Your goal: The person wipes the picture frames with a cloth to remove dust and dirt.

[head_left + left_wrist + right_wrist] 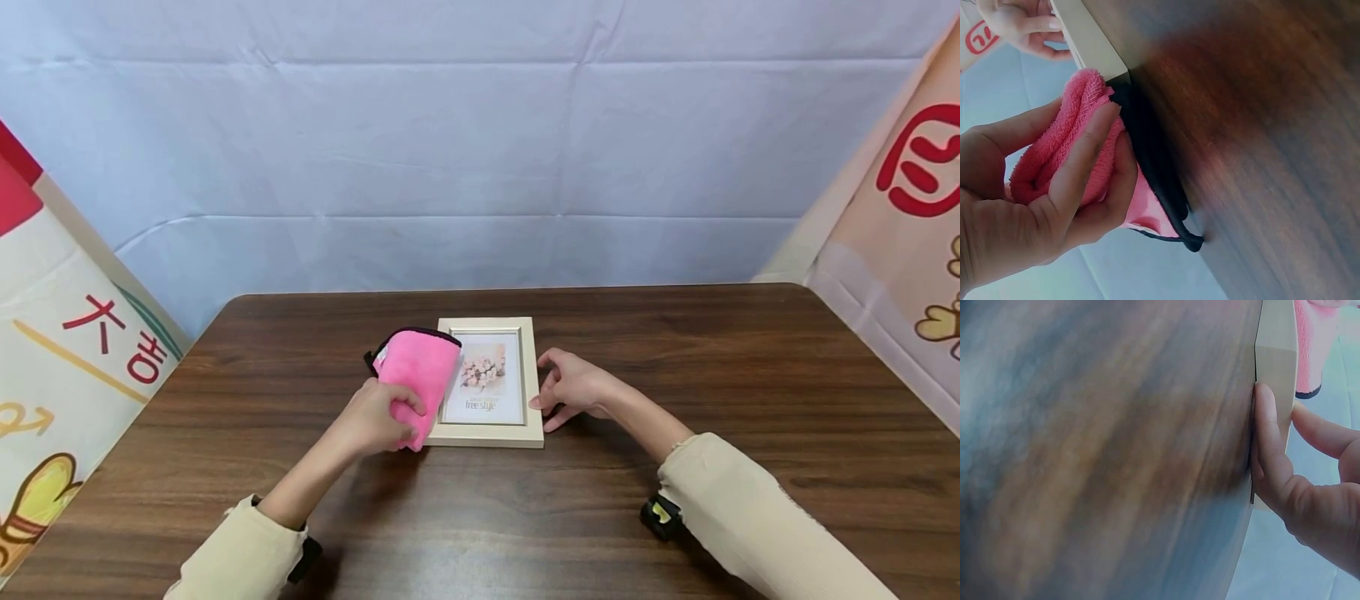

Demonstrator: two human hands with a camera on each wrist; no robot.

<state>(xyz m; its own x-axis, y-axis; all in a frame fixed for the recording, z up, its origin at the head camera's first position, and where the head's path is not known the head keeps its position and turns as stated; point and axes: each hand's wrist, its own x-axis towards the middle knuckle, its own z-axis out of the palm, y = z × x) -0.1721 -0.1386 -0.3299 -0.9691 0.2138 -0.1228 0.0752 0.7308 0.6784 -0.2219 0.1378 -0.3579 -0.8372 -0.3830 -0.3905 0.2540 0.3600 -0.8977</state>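
Note:
A cream picture frame [537, 425] lies flat on the table, with a flower print [482, 375] reading "free style" inside. My left hand [380, 417] grips a folded pink plush cloth [423, 364] with black edging, between thumb and fingers. The cloth covers the left side of the frame; in the left wrist view its fluffy folds [1072, 134] bulge between the fingers. At the frame's right edge, my right hand [573, 387] holds on, thumb at the top face and bent fingers against the side wall. The right wrist view shows those fingers [1269, 434] along the side.
The dark wood-grain table [712, 358] extends around the frame on every side. Behind it hangs a pale blue-white cloth backdrop [450, 150]. Printed banners stand at the left [67, 358] and right [892, 275]. Black wrist straps [662, 517] show at the sleeves.

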